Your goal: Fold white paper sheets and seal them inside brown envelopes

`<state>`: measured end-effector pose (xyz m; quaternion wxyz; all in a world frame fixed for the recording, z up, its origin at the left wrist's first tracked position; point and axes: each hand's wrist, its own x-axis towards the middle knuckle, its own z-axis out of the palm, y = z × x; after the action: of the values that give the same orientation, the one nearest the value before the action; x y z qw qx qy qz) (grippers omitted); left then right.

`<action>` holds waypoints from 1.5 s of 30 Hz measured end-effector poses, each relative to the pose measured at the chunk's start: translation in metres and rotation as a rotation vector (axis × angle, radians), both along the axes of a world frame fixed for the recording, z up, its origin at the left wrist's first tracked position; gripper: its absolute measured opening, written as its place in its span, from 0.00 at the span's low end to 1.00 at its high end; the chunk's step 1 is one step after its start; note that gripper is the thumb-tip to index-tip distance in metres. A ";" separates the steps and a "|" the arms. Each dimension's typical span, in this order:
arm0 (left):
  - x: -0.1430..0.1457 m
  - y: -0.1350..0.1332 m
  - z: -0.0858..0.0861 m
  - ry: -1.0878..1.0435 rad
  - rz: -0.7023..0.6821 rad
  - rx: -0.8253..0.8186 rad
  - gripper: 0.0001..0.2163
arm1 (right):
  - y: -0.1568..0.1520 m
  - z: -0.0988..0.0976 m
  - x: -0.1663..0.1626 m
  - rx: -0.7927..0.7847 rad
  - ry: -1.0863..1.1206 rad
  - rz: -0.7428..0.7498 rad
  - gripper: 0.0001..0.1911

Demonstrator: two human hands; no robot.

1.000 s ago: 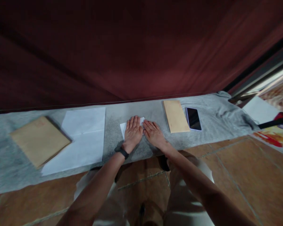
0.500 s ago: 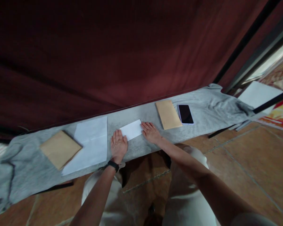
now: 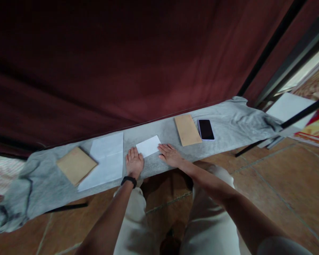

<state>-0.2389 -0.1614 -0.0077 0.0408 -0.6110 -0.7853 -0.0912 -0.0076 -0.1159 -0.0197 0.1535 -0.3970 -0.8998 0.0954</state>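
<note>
A small folded sheet of white paper (image 3: 148, 146) lies flat on the grey cloth between my hands. My left hand (image 3: 134, 162), with a dark band at the wrist, rests flat at its left end, fingers stretched out. At the right end my right hand (image 3: 170, 155) lies flat too, fingertips touching the paper's edge. Larger white sheets (image 3: 108, 159) are spread just left of my left hand. A brown paper envelope (image 3: 187, 130) lies to the right of my right hand.
More brown envelopes (image 3: 76, 164) lie partly over the white sheets at the left. A phone (image 3: 206, 129) with a dark screen sits beside the right-hand envelope. The grey cloth (image 3: 236, 120) covers a narrow bench. Behind it hangs a dark red curtain (image 3: 149, 71).
The view has shifted slightly. My right hand has slid a little along the right end of the small paper; my left hand stays flat at its left end.
</note>
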 end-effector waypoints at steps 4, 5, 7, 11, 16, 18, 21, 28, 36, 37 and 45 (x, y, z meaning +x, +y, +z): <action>0.001 0.000 0.000 -0.021 0.002 0.012 0.28 | -0.001 0.001 0.002 0.003 -0.001 -0.048 0.28; 0.001 0.000 0.000 -0.027 0.000 0.011 0.28 | -0.001 0.001 0.002 0.002 -0.005 -0.056 0.28; 0.001 0.000 0.001 -0.036 -0.004 0.008 0.28 | -0.001 0.002 0.002 0.000 -0.018 -0.060 0.27; 0.002 -0.001 0.002 -0.043 0.006 0.011 0.28 | -0.002 0.003 0.001 0.001 -0.045 -0.054 0.28; 0.001 -0.002 0.004 -0.060 0.000 0.010 0.28 | -0.002 0.009 -0.001 -0.010 -0.075 -0.068 0.27; 0.000 -0.003 0.004 -0.072 -0.003 0.012 0.28 | -0.003 0.012 -0.001 -0.016 -0.086 -0.072 0.27; -0.001 -0.002 0.004 -0.095 -0.013 0.035 0.28 | -0.003 0.016 -0.002 -0.016 -0.108 -0.077 0.27; -0.001 -0.001 0.004 -0.114 -0.027 0.066 0.28 | -0.001 0.014 -0.004 -0.013 -0.094 -0.093 0.28; -0.009 -0.001 -0.004 -0.098 -0.068 0.131 0.26 | 0.000 0.008 -0.004 -0.008 -0.066 -0.093 0.27; -0.009 -0.001 -0.005 -0.097 -0.080 0.142 0.26 | 0.000 0.008 -0.004 -0.011 -0.062 -0.094 0.27; -0.022 0.000 -0.005 -0.266 -0.146 0.213 0.21 | -0.001 0.011 -0.004 -0.012 -0.056 -0.099 0.27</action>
<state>-0.2613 -0.1612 -0.0130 -0.0055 -0.6411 -0.7232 -0.2567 -0.0116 -0.1170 -0.0082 0.1302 -0.4446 -0.8824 0.0820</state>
